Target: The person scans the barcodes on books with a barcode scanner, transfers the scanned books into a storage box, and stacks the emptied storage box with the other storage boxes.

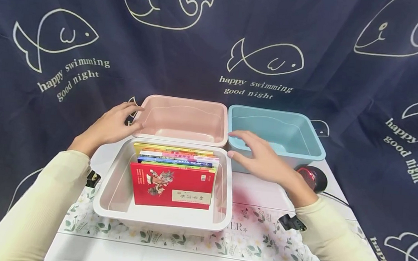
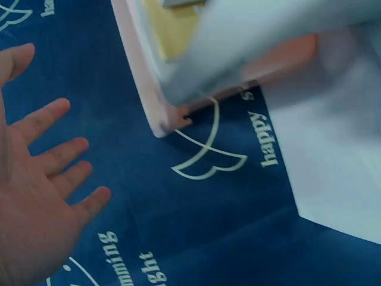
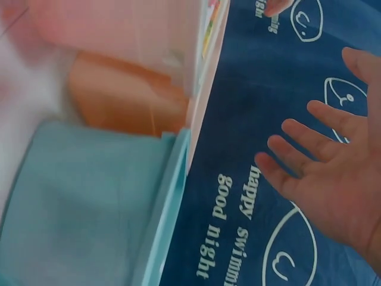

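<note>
A white bin [image 1: 172, 222] stands at the front with a row of thin books upright in it; a red book [image 1: 175, 187] with a cartoon figure faces me. My left hand [image 1: 115, 124] hovers by the left end of the pink bin [image 1: 185, 103], fingers spread; the left wrist view shows the same hand [image 2: 41, 179] with nothing in it. Over the gap between the white bin and the blue bin [image 1: 277, 154] is my right hand [image 1: 265, 161]. Its fingers are loosely extended, and in the right wrist view this hand [image 3: 333, 161] holds nothing.
The pink and blue bins stand side by side behind the white one. A round dark device with red glow [image 1: 312, 178] and a cable sits right of the blue bin. A floral runner [image 1: 255, 240] lies on the white table; a navy fish-print curtain [image 1: 185, 63] hangs behind.
</note>
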Action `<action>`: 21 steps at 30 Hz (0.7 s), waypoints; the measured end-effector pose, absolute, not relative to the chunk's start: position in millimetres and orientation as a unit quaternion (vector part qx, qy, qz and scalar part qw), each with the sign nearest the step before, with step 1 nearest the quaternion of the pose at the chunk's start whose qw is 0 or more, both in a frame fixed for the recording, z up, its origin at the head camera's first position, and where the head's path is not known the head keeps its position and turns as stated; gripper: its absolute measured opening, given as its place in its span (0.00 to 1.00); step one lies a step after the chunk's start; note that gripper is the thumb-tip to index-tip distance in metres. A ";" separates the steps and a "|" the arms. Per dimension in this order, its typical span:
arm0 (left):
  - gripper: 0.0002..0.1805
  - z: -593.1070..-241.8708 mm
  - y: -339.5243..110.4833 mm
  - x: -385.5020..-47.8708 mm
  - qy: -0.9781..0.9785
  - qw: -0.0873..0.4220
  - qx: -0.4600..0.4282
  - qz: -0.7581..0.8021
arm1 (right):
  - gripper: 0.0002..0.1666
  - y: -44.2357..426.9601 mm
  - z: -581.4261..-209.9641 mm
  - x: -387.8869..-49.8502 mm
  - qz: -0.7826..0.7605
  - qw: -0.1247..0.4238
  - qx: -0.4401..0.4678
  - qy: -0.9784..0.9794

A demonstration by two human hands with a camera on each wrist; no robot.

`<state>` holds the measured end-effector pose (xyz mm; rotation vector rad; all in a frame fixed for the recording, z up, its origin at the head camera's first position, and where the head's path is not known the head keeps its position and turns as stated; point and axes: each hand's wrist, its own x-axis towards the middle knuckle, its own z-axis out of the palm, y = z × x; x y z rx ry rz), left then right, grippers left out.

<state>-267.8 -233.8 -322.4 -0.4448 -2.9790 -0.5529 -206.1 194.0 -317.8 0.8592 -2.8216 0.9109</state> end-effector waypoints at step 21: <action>0.33 -369.0 -270.2 -283.5 -0.952 -0.058 -0.107 -0.280 | 0.26 135.4 -361.4 -203.1 0.397 -0.087 0.321 -0.855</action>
